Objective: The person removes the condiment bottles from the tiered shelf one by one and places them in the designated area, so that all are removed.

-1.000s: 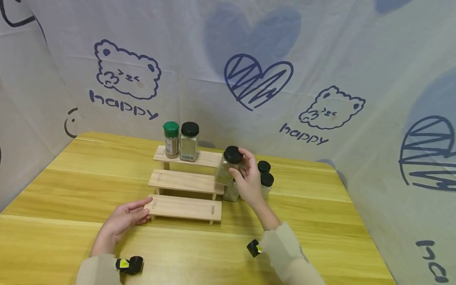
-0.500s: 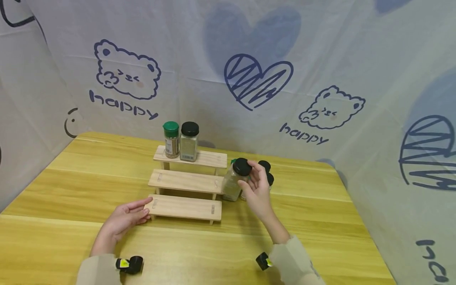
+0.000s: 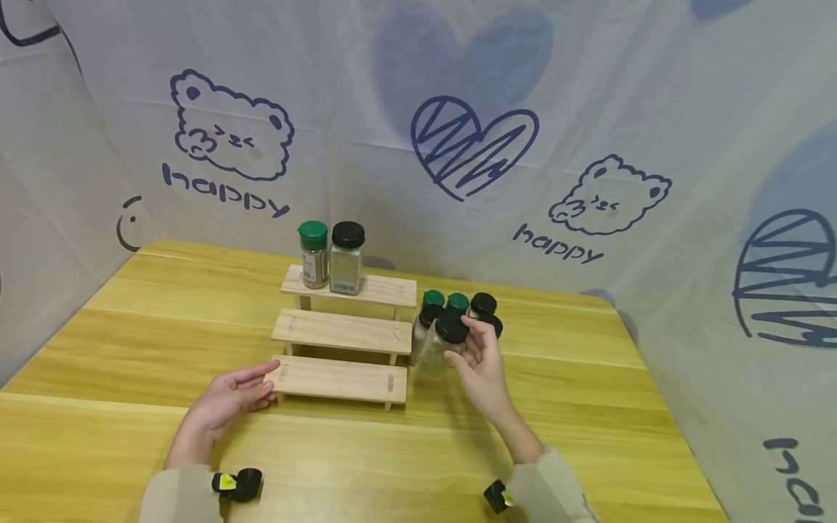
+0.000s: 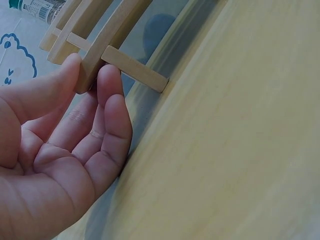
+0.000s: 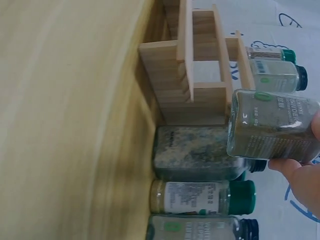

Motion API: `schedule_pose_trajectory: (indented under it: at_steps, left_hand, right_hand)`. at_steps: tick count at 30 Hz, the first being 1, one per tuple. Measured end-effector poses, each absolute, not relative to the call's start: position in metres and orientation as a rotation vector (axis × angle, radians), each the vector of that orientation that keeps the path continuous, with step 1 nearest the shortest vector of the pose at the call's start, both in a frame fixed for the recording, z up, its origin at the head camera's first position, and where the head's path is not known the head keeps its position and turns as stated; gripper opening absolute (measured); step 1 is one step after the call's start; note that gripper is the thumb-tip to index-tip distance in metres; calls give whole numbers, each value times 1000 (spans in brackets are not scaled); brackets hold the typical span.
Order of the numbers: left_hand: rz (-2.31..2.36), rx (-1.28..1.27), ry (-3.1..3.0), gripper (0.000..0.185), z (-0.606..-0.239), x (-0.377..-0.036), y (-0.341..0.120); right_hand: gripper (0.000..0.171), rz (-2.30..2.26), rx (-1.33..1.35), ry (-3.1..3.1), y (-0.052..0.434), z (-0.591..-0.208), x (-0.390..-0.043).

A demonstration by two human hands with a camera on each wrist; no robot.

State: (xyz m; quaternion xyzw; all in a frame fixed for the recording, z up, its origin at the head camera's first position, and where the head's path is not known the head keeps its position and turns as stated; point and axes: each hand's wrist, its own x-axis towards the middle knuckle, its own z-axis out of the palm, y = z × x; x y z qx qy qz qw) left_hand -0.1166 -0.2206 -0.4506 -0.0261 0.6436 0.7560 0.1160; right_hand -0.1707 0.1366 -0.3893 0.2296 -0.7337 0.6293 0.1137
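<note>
Gripping the jar, the right hand has seemingly sunk lower; left hand stays spread.

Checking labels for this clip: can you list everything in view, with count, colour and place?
Stepped rack: 1, pale wood, three tiers, middle of the table.
Jars on the rack: 2, one green-capped, one black-capped, top tier, left end.
Held jar: 1, clear with black cap, in the right hand, just right of the rack.
Jars on the table: at least 5, green and black caps, clustered right of the rack, partly hidden by the held jar and hand.
Table: 1, yellow wood.
Backdrop: white cloth with blue bears, hearts and "happy".
Wrist cameras: 2, black, one on each wrist.
Left hand: fingers straight, touching the left end of the bottom tier.
Right hand: holds the jar near its cap.
</note>
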Motion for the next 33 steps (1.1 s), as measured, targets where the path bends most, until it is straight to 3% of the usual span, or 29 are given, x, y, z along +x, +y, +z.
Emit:
schedule_pose_trajectory:
  at_steps: [33]
  left_hand:
    - [2218,-88,1891,43,-454,-118,-221]
  right_hand:
    - [47,1912,673,-2253,124,-428,-163]
